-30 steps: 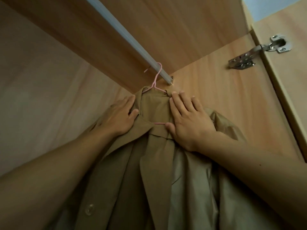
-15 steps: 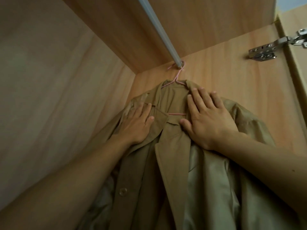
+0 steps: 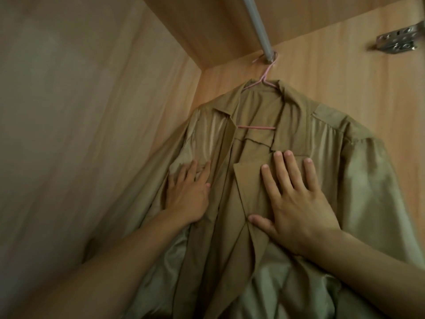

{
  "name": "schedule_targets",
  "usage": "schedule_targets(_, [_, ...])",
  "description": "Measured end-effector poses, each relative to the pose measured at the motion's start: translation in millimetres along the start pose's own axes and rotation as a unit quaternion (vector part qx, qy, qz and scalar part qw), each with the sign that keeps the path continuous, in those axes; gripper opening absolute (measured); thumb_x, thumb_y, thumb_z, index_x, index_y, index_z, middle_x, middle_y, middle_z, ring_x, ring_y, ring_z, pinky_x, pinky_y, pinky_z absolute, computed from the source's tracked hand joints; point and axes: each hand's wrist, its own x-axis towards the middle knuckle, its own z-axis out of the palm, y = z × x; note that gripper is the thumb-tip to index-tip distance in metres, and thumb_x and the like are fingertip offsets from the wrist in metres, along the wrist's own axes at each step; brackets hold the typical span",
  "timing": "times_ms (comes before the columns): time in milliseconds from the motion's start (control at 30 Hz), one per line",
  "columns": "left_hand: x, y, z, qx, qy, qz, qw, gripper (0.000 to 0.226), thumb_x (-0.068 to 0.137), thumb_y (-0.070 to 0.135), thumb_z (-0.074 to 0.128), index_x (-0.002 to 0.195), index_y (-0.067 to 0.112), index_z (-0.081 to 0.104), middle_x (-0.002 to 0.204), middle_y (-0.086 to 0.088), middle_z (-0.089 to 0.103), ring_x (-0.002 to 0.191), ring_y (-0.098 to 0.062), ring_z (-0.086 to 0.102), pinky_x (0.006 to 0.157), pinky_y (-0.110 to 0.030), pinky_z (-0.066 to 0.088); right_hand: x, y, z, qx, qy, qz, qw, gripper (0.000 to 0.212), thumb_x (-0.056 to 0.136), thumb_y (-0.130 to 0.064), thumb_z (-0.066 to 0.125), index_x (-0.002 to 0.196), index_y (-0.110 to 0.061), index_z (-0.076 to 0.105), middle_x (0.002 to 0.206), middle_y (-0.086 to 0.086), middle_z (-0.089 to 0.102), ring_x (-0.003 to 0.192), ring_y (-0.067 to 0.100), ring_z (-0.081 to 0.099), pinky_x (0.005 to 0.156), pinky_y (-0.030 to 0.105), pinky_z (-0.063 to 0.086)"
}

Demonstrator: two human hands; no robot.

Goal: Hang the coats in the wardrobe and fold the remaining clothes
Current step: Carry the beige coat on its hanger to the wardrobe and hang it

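The coat hung on a pink hanger hooked over the rail at the right end of the wardrobe. My left hand and right hand lay apart, flat and open on its front panels, gripping nothing. The hook sat at the very end of the rail, so I judged that a hard downward stroke could tip the hanger, slide the collar off one shoulder, or bunch the lining.
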Motion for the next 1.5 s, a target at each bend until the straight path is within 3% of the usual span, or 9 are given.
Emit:
schedule_targets(267, [-4, 6, -41, 0.007, -0.078, 0.013, 0.997, 0.065, 0.100, 0.035, 0.041, 0.157, 0.028, 0.011, 0.163, -0.008, 0.021, 0.146, -0.031, 0.023, 0.119, -0.052, 0.021, -10, -10, -11, 0.034, -0.029, 0.011, 0.999, 0.101, 0.082, -0.079, 0.022, 0.158, -0.014, 0.014, 0.165, 0.018, 0.000, 0.152, 0.037, -0.004, 0.120, 0.059, -0.004])
schedule_targets(367, [-7, 9, -60, 0.007, -0.067, 0.001, 0.998, 0.063, 0.097, 0.029, 0.047, 0.154, 0.018, 0.024, 0.157, -0.008, 0.033, 0.142, -0.032, 0.032, 0.118, -0.049, 0.026, -14, -4, -24, 0.068, -0.017, 0.011, 0.998, 0.098, 0.082, -0.078, 0.030, 0.158, -0.018, 0.014, 0.166, 0.014, -0.004, 0.152, 0.035, -0.006, 0.120, 0.059, -0.005])
schedule_targets(500, [-15, 17, -97, -0.025, -0.032, 0.002, 0.999, 0.053, 0.096, 0.021, 0.050, 0.145, 0.007, 0.039, 0.147, -0.016, 0.045, 0.135, -0.036, 0.041, 0.113, -0.044, 0.034, -29, 5, -45, 0.118, 0.013, 0.014, 0.993, 0.093, 0.084, -0.077, 0.027, 0.158, -0.022, 0.014, 0.166, 0.012, -0.005, 0.152, 0.033, -0.009, 0.120, 0.057, -0.007])
schedule_targets(700, [-44, 60, -156, -0.060, 0.001, 0.035, 0.998, 0.055, 0.101, 0.038, 0.047, 0.152, 0.024, 0.032, 0.156, 0.000, 0.038, 0.144, -0.023, 0.032, 0.116, -0.042, 0.031, -55, 22, -69, 0.189, 0.020, -0.010, 0.982, 0.085, 0.088, -0.074, 0.027, 0.157, -0.028, 0.008, 0.166, 0.008, -0.007, 0.152, 0.032, -0.011, 0.122, 0.054, -0.005])
schedule_targets(1067, [-141, 206, -224, -0.065, 0.041, 0.075, 0.994, 0.054, 0.102, 0.042, 0.043, 0.149, 0.016, 0.038, 0.150, -0.006, 0.045, 0.136, -0.027, 0.039, 0.113, -0.041, 0.032, -157, 113, -120, 0.251, 0.026, -0.048, 0.967, 0.077, 0.090, -0.063, 0.041, 0.155, -0.027, 0.019, 0.165, 0.011, 0.008, 0.153, 0.031, 0.002, 0.124, 0.049, 0.005])
schedule_targets(1200, [-179, 263, -238, -0.057, 0.010, 0.086, 0.995, 0.066, 0.093, 0.052, 0.035, 0.150, 0.018, 0.036, 0.150, -0.006, 0.045, 0.135, -0.028, 0.040, 0.112, -0.047, 0.034, -211, 156, -136, 0.268, 0.014, -0.031, 0.963, 0.075, 0.091, -0.061, 0.040, 0.154, -0.027, 0.019, 0.165, 0.010, 0.007, 0.153, 0.030, 0.000, 0.122, 0.048, 0.004])
schedule_targets(1500, [-276, 332, -226, -0.015, -0.110, 0.077, 0.991, 0.060, 0.100, 0.051, 0.038, 0.153, 0.023, 0.029, 0.156, 0.001, 0.036, 0.142, -0.021, 0.032, 0.114, -0.043, 0.031, -316, 193, -141, 0.378, -0.058, -0.031, 0.924, 0.076, 0.092, -0.064, 0.043, 0.155, -0.028, 0.020, 0.166, 0.008, 0.005, 0.153, 0.028, -0.004, 0.121, 0.042, 0.000])
